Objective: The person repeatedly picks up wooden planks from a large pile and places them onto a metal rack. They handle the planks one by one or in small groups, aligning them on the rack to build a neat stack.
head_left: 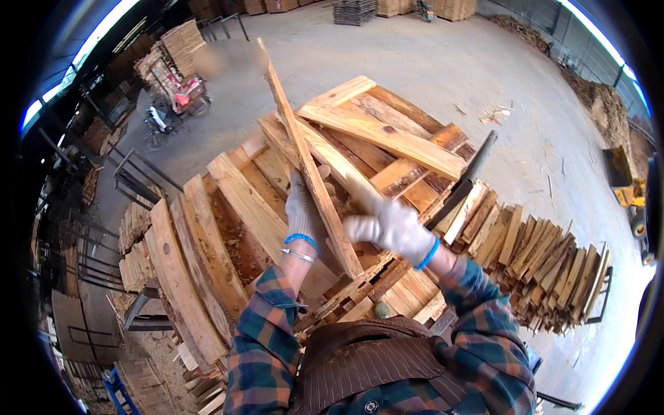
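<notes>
A long, narrow wooden plank (pixel 319 194) with a rough edge stands tilted on its side in front of me, its far end raised. My left hand (pixel 301 211), in a whitish work glove with a blue cuff, is closed around the plank near its middle, fingers showing on the far side. To the right of the plank is my right hand (pixel 401 232), gloved alike. Motion smears its fingers, so whether it holds anything is unclear. Beneath both hands lies a pile of loose boards (pixel 242 194), with one pale board (pixel 387 138) lying across others at the far side.
A dark metal post (pixel 479 159) rises at the pile's right side. Beyond it runs a row of stacked short planks (pixel 546 266). Metal rails (pixel 142 180) stand at the left. Farther off are a loaded cart (pixel 190 93) and a yellow loader (pixel 626 190).
</notes>
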Demonstrator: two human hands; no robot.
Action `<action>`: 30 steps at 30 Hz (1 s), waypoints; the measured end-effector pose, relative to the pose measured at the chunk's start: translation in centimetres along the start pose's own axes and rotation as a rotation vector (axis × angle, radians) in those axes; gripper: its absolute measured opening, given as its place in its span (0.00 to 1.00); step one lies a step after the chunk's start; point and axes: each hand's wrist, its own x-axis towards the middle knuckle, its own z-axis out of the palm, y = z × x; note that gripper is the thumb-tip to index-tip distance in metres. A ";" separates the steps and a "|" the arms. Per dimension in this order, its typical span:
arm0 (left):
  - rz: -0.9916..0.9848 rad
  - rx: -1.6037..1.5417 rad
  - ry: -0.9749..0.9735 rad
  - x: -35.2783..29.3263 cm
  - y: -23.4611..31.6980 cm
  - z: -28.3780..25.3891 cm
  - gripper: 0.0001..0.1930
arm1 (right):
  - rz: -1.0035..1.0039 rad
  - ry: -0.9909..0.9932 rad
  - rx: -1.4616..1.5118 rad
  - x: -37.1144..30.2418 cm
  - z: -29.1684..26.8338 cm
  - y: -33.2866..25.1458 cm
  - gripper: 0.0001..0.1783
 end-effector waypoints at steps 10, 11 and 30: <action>0.230 -0.228 0.110 -3.0 7.8 -0.5 0.39 | 0.237 -0.173 -0.238 0.3 6.8 -4.8 0.57; 0.265 -0.165 0.156 -2.0 9.2 -5.1 0.37 | 0.153 -0.217 -0.195 -0.3 7.1 -5.6 0.53; 0.460 0.123 0.268 -5.3 10.6 -11.9 0.23 | 0.388 -0.260 0.737 -0.9 9.3 -1.0 0.49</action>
